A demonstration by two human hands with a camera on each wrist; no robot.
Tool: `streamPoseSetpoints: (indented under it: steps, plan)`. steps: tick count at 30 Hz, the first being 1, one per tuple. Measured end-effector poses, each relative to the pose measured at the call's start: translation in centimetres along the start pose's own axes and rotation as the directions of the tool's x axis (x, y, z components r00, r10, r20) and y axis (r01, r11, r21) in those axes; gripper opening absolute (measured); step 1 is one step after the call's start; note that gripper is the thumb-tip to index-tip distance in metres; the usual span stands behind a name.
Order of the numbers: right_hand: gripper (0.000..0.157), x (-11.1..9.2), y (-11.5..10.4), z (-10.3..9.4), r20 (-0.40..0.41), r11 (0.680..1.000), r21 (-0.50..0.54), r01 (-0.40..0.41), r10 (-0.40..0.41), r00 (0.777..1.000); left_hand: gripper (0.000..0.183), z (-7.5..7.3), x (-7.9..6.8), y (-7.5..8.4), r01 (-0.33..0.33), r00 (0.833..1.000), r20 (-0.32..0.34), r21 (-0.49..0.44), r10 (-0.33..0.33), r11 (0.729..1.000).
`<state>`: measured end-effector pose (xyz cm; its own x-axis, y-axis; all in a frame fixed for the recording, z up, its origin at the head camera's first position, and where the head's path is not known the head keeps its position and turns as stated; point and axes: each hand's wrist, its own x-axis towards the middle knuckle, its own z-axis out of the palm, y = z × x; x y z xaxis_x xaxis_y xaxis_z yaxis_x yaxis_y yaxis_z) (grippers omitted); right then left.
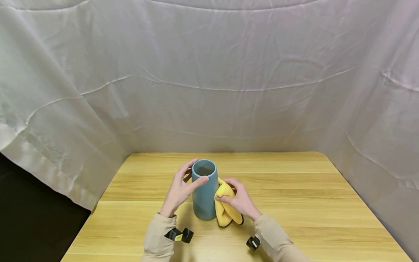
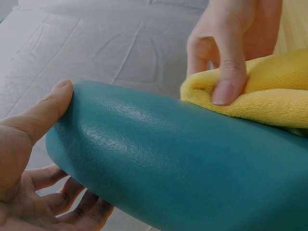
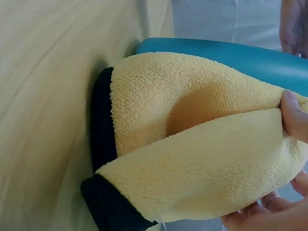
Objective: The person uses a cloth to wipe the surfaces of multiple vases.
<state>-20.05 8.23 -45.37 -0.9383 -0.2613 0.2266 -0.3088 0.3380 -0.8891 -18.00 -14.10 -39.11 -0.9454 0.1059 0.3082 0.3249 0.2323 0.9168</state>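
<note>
A tall blue vase (image 1: 204, 198) with a round open mouth stands upright on the table. My left hand (image 1: 179, 191) grips it near the rim, the thumb across the front and the fingers round the left and far side. In the left wrist view the thumb (image 2: 41, 113) lies along the top end of the vase (image 2: 159, 149). My right hand (image 1: 240, 202) pinches a folded yellow cloth (image 1: 223, 211) against the vase's right side. The cloth (image 3: 202, 163) hangs in loose folds, and its dark-edged lower end reaches down close to the tabletop in the right wrist view.
The light wood table (image 1: 304, 196) extends on both sides of the hands. Pale grey fabric (image 1: 229, 112) hangs behind it and along the sides. A dark area (image 1: 32, 214) lies beyond the table's left edge. Small black cameras (image 1: 187, 235) sit on both wrists.
</note>
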Motion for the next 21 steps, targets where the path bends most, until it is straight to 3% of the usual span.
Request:
streamPoseSetpoints:
  steps: [12, 21]
  plan:
    - [0.052, -0.1, 0.0, 0.1, -0.006, 1.0, 0.01, -0.011, 0.011, 1.0, 0.063, 0.1, 0.0, 0.3, 0.01, 1.0, -0.004, 0.003, -0.01, 1.0]
    - [0.049, 1.0, -3.1, -1.0, -0.042, 0.991, 0.05, 0.125, -0.123, 0.991, 0.064, 0.0, 0.1, -0.1, -0.004, 1.0, -0.004, -0.005, 0.004, 1.0]
